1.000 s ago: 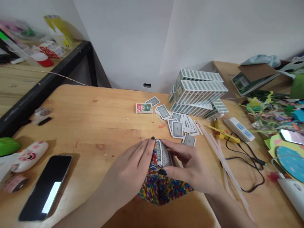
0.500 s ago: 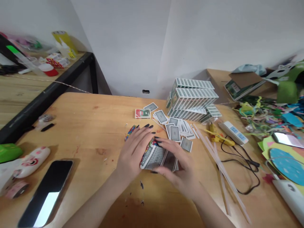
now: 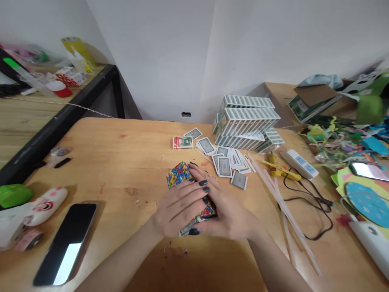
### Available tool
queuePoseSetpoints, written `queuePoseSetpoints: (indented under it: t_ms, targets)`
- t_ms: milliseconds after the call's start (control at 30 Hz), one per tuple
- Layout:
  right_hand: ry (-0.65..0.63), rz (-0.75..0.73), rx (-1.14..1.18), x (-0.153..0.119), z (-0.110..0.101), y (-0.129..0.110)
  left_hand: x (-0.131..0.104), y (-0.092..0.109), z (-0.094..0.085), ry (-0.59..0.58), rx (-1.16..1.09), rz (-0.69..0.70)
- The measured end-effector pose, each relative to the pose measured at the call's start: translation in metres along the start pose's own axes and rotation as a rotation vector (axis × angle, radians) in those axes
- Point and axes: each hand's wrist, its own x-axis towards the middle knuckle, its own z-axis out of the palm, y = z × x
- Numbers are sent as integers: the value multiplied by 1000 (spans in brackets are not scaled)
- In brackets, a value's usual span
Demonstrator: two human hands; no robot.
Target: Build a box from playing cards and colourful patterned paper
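Note:
Between my hands is a colourful patterned object [image 3: 178, 175], red, blue and yellow, with a grey card-backed edge at its near side; most of it is hidden by my fingers. My left hand [image 3: 182, 207] lies across its top, fingers together and reaching over toward the right. From the right side my right hand [image 3: 227, 209] wraps it, thumb at the near edge and fingers on top. The two hands overlap at the fingertips. Just beyond lie loose grey-backed playing cards [image 3: 225, 166] and a card box [image 3: 182, 142].
Stacked card cartons [image 3: 247, 121] stand against the wall. To the right are translucent sticks [image 3: 284, 215], a yellow glue gun [image 3: 284, 173] with its cable, and a power strip [image 3: 300, 163]. A phone [image 3: 67, 243] and a white toy-like object [image 3: 45, 206] lie on the left.
My right hand has closed in over the object, and my left hand has shifted right and nearer. The object has turned, showing more colourful pattern and less grey card back.

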Motion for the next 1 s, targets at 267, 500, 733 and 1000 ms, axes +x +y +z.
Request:
queuePoseSetpoints:
  t_ms: [267,500,733,1000]
  targets:
    - [-83,-102,41,10,-3,4,5,1,-5,-43,-60,2]
    - [47,-20,82,5,0,-7,11,0,-6,-8,3,-38]
    - [100,-67,87,4,-5,-4,26,18,-12,214,-175,-693]
    - [292,115,186,-5,18,-15,42,14,-24,98,-24,-537]
